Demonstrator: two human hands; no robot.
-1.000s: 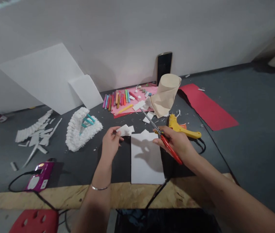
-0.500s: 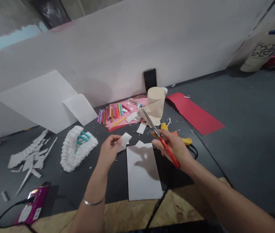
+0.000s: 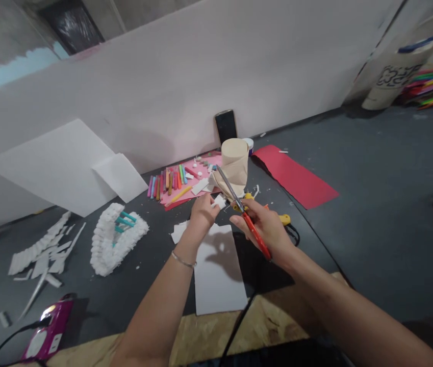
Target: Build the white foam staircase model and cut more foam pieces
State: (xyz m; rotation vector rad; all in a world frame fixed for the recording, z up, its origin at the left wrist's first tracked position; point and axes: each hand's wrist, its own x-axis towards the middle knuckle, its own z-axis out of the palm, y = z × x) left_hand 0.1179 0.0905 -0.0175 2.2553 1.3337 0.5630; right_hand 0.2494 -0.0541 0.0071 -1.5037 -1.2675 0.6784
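Observation:
My left hand point(image 3: 203, 213) pinches a small white paper piece point(image 3: 220, 201) beyond the top of the white sheet point(image 3: 220, 285). Other white paper scraps point(image 3: 179, 232) lie on the dark table just left of that sheet, partly behind my left wrist. In my right hand point(image 3: 264, 224) is a pair of scissors point(image 3: 253, 230) with red handles. The blades look closed and point up and away, toward the beige roll point(image 3: 235, 155). Under and behind my right hand is a yellow tool point(image 3: 285, 219) with a black cable, mostly covered.
A white toothed arch model point(image 3: 103, 244) with teal sticks stands at left, beside white strips point(image 3: 44, 250). Crayon-like sticks point(image 3: 168, 181) lie on pink paper. A phone point(image 3: 226, 126) leans on the back wall. Red paper point(image 3: 296, 176) lies right; a magenta device point(image 3: 50, 329) sits front left.
My left hand has moved right and forward, leaving its earlier paper piece by the white sheet and taking hold of another. My right hand still holds the scissors; the view has shifted slightly.

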